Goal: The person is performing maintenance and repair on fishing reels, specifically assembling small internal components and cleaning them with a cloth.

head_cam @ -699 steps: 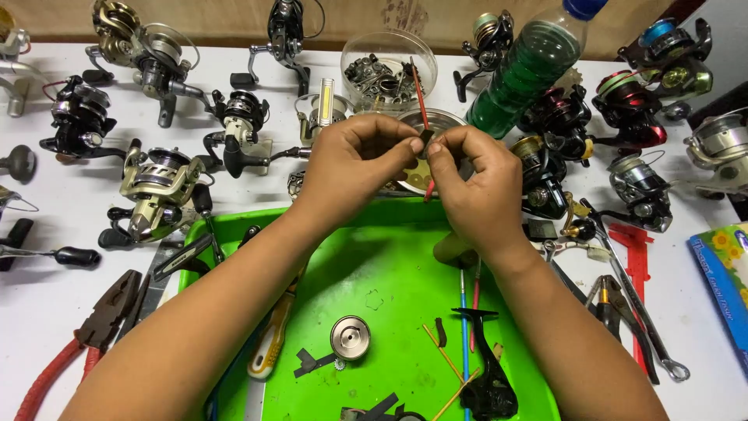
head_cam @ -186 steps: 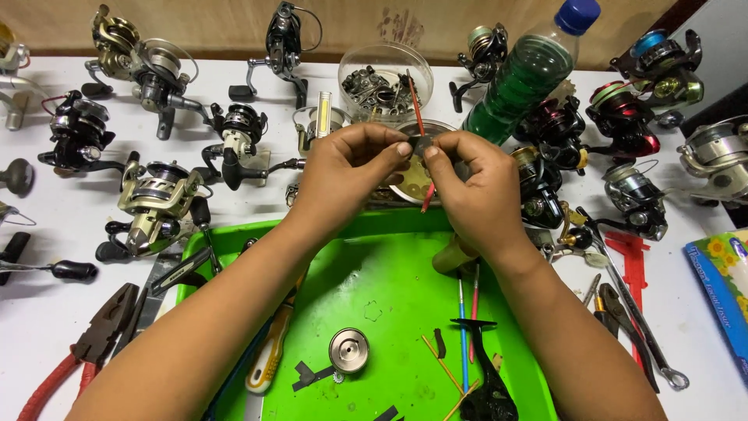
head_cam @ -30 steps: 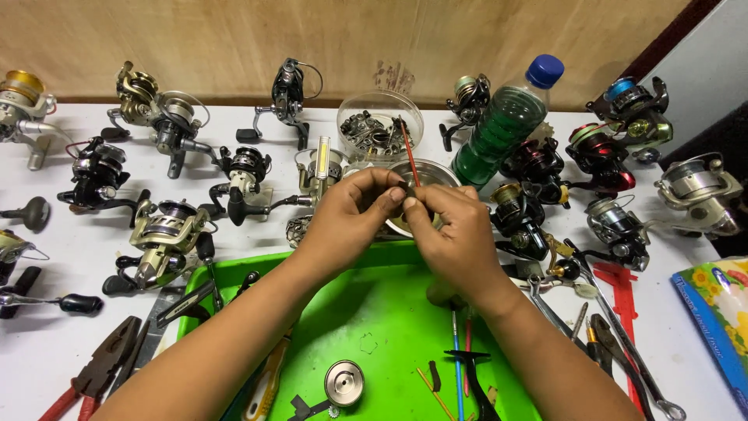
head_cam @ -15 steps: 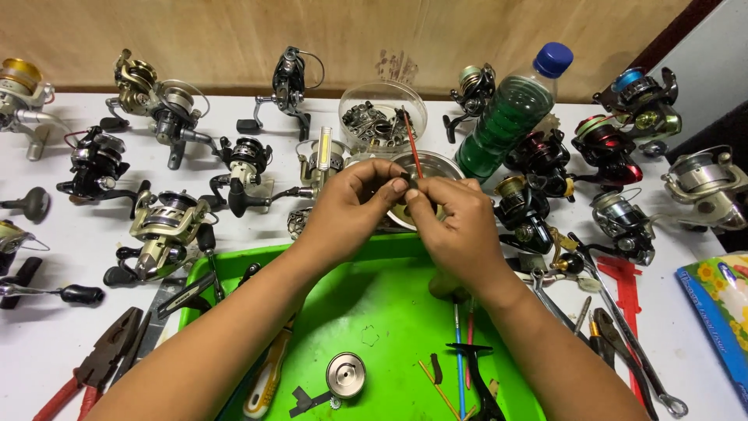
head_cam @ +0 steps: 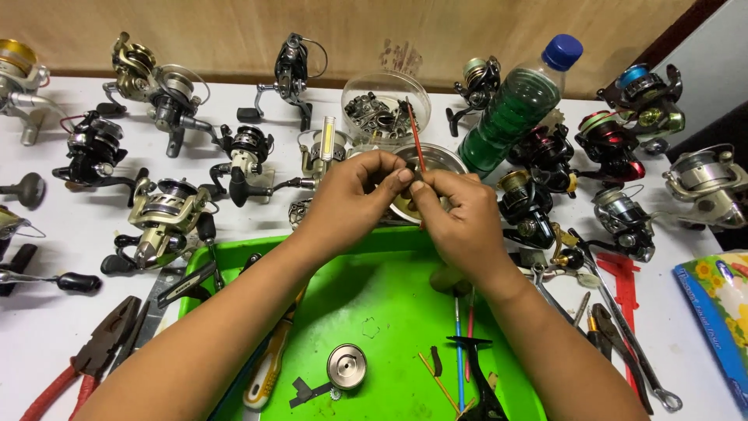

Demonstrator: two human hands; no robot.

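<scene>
A small dark part (head_cam: 414,176) was pinched between the fingertips of the left hand (head_cam: 351,195) and the right hand (head_cam: 460,218), just above the far rim of the green tray (head_cam: 374,296). A thin red brush (head_cam: 415,144) was held upright in the right hand. A metal bowl (head_cam: 440,160) lay directly behind the hands, and a silver spool (head_cam: 347,366) rested on the tray.

We see a white desk (head_cam: 54,335). Many fishing reels (head_cam: 164,210) lie on it, at the back and on both sides. A green tray (head_cam: 374,304) sits in the middle near us. Red pliers (head_cam: 86,359) lie at the left. A green bottle (head_cam: 518,105) with a blue cap stands at the back, beside a clear tub (head_cam: 386,105).
</scene>
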